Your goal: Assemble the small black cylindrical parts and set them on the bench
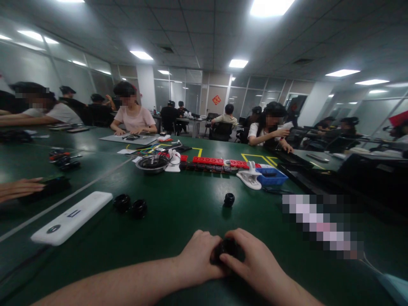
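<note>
Both my hands meet at the near edge of the green table (178, 212). My left hand (196, 257) and my right hand (255, 265) are curled around one small black round part (227, 248), which shows only between the fingers. A similar black round part (228, 199) stands alone a little farther out. Two more black rings (130, 205) lie to the left.
A white flat box (72, 217) lies at the near left, and another person's hand (19, 188) rests at the left edge. Farther out are a round black dish (152, 163), a row of red blocks (219, 162), a blue tray (270, 175) and a white clip (250, 176). Several people sit around the tables.
</note>
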The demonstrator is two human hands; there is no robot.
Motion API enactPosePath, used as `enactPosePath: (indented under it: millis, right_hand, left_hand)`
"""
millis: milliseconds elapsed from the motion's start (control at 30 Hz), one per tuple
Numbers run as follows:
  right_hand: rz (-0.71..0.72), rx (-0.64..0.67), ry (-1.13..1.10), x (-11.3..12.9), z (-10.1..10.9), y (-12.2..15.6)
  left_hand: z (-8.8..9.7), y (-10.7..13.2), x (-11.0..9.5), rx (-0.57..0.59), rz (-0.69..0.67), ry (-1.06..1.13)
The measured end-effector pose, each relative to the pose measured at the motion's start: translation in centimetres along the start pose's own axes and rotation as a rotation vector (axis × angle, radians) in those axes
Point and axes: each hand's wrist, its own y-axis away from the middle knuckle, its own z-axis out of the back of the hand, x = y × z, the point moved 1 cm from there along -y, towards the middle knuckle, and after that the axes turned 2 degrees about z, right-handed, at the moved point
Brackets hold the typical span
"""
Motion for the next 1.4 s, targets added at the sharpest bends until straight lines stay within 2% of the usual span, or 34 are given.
enactPosePath:
  millis: [167,333,433,533,633,700,900,1033,1133,1200,1300,1400]
  right_hand:
    - [0.128,-0.032,-0.018,0.2,0.3,0.3]
    - [0.245,0.042,-0.001,0.4,0.1,0.4]
    - [0.304,0.011,-0.025,0.5,0.1,0.4]
    - [0.185,-0.035,0.011,0.4,0.1,0.4]
    - [0.051,-0.004,0.068,0.0,-0.3,0.3]
    - [0.057,0.010,0.062,-0.2,-0.6,0.3]
    - [0.240,0.037,0.007,0.3,-0.4,0.5]
    - [0.275,0.094,-0.040,0.8,-0.1,0.7]
    - [0.234,0.036,-0.038,0.7,0.0,0.8]
    - [0.160,-0.019,-0.019,0.4,-0.1,0.7]
    - [0.048,-0.035,0.009,-0.1,-0.5,0.5]
    - [0.062,-0.024,0.008,-0.4,-0.9,0.5]
  left_hand:
    - [0.1,-0.1,0.1,0.011,0.007,0.015]
    - [0.2,-0.1,-0.1,0.031,0.017,0.024]
    - [0.3,0.0,-0.2,0.048,0.025,0.030]
    - [0.4,-0.1,-0.2,0.052,0.017,0.031]
    - [0.3,-0.2,-0.1,0.051,0.023,0.016]
    - [0.2,-0.2,-0.1,0.048,0.024,0.021]
    - [0.0,0.0,0.0,0.028,0.009,0.035]
    - [0.0,0.0,0.0,0.032,0.029,0.046]
    - [0.2,-0.1,-0.1,0.042,0.000,0.060]
    - [0.4,-0.1,-0.2,0.043,-0.001,0.044]
    - [0.6,-0.1,-0.4,0.052,0.021,0.033]
    - [0.8,-0.1,-0.5,0.071,0.022,0.050]
